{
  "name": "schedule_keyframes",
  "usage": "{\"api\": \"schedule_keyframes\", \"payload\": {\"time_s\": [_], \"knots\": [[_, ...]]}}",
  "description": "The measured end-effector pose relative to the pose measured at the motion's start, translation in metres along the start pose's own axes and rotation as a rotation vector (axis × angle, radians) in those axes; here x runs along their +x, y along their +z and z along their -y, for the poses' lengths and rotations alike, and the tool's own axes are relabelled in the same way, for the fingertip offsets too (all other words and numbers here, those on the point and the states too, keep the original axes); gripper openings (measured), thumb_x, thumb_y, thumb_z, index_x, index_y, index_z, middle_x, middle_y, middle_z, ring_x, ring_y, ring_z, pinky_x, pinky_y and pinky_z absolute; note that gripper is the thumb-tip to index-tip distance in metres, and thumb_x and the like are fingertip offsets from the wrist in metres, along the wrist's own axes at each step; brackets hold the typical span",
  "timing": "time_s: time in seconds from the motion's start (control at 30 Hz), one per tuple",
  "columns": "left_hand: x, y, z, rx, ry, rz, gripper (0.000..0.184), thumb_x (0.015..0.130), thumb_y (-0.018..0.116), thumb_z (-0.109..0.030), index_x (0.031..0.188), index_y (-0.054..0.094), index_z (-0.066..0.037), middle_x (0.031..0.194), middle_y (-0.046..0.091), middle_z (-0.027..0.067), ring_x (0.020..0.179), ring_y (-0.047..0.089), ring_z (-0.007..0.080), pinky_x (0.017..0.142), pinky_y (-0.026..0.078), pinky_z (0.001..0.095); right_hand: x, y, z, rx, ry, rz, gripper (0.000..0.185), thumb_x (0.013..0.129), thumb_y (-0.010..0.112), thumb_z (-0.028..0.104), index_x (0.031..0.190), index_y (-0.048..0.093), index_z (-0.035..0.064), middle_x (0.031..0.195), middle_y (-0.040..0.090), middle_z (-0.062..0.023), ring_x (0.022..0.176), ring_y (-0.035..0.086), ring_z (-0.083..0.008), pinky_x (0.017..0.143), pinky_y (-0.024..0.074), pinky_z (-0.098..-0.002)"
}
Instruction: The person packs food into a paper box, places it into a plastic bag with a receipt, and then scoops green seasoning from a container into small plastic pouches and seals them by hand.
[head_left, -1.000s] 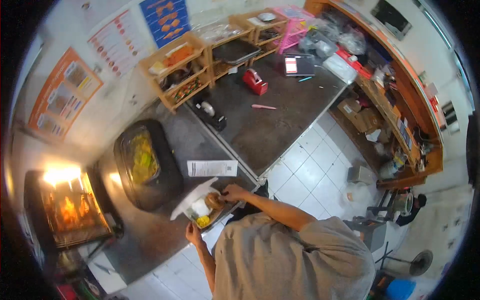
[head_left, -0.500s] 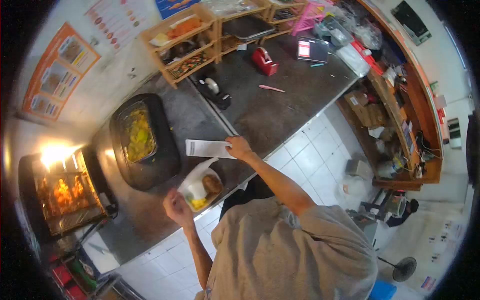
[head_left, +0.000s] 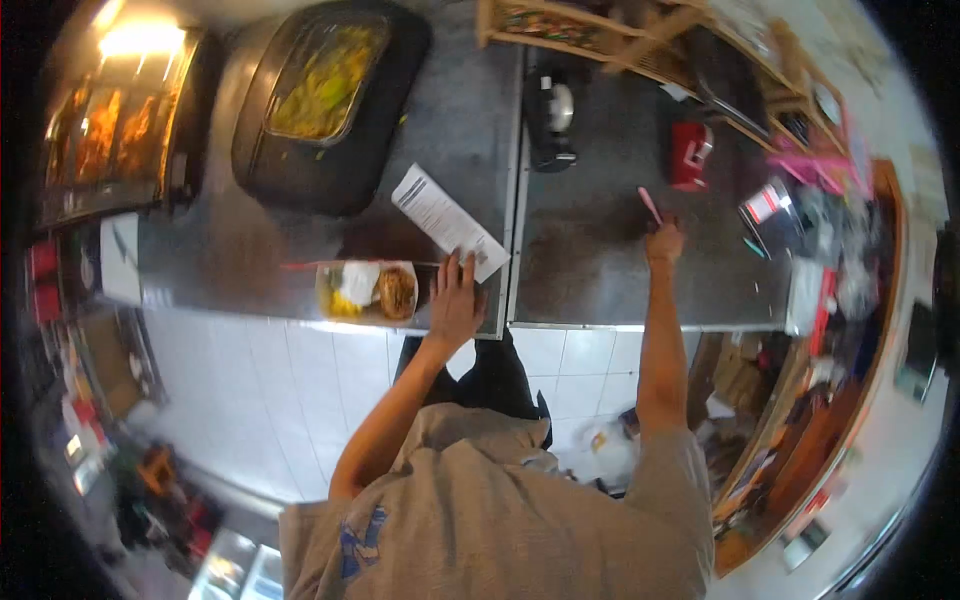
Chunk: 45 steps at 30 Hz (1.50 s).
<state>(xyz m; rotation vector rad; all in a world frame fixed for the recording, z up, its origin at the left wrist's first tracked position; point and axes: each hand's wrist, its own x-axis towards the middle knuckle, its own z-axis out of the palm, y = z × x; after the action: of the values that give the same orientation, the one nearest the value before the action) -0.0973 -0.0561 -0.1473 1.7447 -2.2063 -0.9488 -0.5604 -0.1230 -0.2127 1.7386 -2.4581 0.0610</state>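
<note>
My left hand [head_left: 456,302] lies at the counter's front edge with its fingers stretched out, over the lower end of a printed paper slip [head_left: 447,218]. Just left of that hand stands an open takeaway box [head_left: 325,292], holding a browned piece of food [head_left: 397,290], something yellow and a white item. Farther right, my right hand [head_left: 663,243] has its fingers closed at the near end of a pink pen [head_left: 648,202], whose other end points away from me. The fingertips there are small and partly hidden.
A black warmer holds a tray of yellow-green food [head_left: 330,82]. At the far left glows a lit roasting cabinet [head_left: 110,130]. A black tape holder [head_left: 552,120], red tape dispenser [head_left: 690,155] and dark tablet [head_left: 768,215] stand on the counter; wooden racks [head_left: 600,40] line the back.
My view has turned and shifted right. My right hand has left the slip and reached the pink pen. The left hand has gone from the box's left side to the slip.
</note>
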Motion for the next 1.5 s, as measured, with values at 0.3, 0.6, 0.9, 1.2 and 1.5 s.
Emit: {"api": "schedule_keyframes", "payload": {"time_s": [0.3,0.6,0.9,1.2,1.5], "knots": [[-0.022,0.025,-0.001,0.116,-0.098,-0.076,0.065,0.093,0.058,-0.022,0.152,0.035,-0.009,0.158,0.028,0.0169,0.15,0.021,0.0384,0.114,0.027,0.0629,-0.076,-0.072,0.156,1.306,0.1,0.269,0.016,0.085,0.074,0.013,0.091,0.062,0.0046,0.081,0.065,-0.0052,0.074,0.065,-0.0215,0.07,0.0531,-0.0367],[-0.026,0.034,0.002,0.119,-0.166,-0.058,0.078,0.082,0.072,-0.022,0.15,0.036,-0.01,0.161,0.025,0.013,0.152,0.017,0.0346,0.115,0.028,0.0628,-0.109,-0.077,0.304,1.238,-0.435,0.333,0.01,0.085,0.073,0.006,0.094,0.074,0.0013,0.089,0.073,-0.0103,0.077,0.071,-0.0186,0.064,0.0548,-0.0292],[-0.025,0.032,0.001,0.118,-0.182,-0.075,0.074,0.081,0.072,-0.021,0.147,0.04,-0.014,0.158,0.029,0.0118,0.15,0.021,0.0326,0.115,0.028,0.0601,-0.09,-0.079,0.311,1.189,-0.485,0.367,0.012,0.085,0.071,0.009,0.093,0.073,0.0,0.093,0.073,-0.0151,0.086,0.071,-0.0303,0.078,0.0544,-0.0376],[-0.026,0.028,0.0,0.117,-0.151,-0.075,0.067,0.088,0.062,-0.021,0.151,0.038,-0.016,0.157,0.031,0.0112,0.15,0.022,0.0327,0.112,0.033,0.0638,-0.079,-0.061,0.325,1.247,-0.543,0.287,0.009,0.083,0.072,0.008,0.089,0.073,0.0011,0.093,0.074,-0.0128,0.083,0.073,-0.0273,0.071,0.0562,-0.034],[-0.024,0.025,-0.001,0.145,-0.17,-0.004,0.068,0.087,0.061,-0.02,0.15,0.038,-0.015,0.159,0.029,0.0124,0.15,0.021,0.035,0.111,0.032,0.0654,-0.064,-0.058,0.34,1.219,-0.414,0.353,0.011,0.083,0.073,0.013,0.086,0.074,0.003,0.082,0.074,-0.012,0.077,0.073,-0.0267,0.072,0.0556,-0.0372]]}}
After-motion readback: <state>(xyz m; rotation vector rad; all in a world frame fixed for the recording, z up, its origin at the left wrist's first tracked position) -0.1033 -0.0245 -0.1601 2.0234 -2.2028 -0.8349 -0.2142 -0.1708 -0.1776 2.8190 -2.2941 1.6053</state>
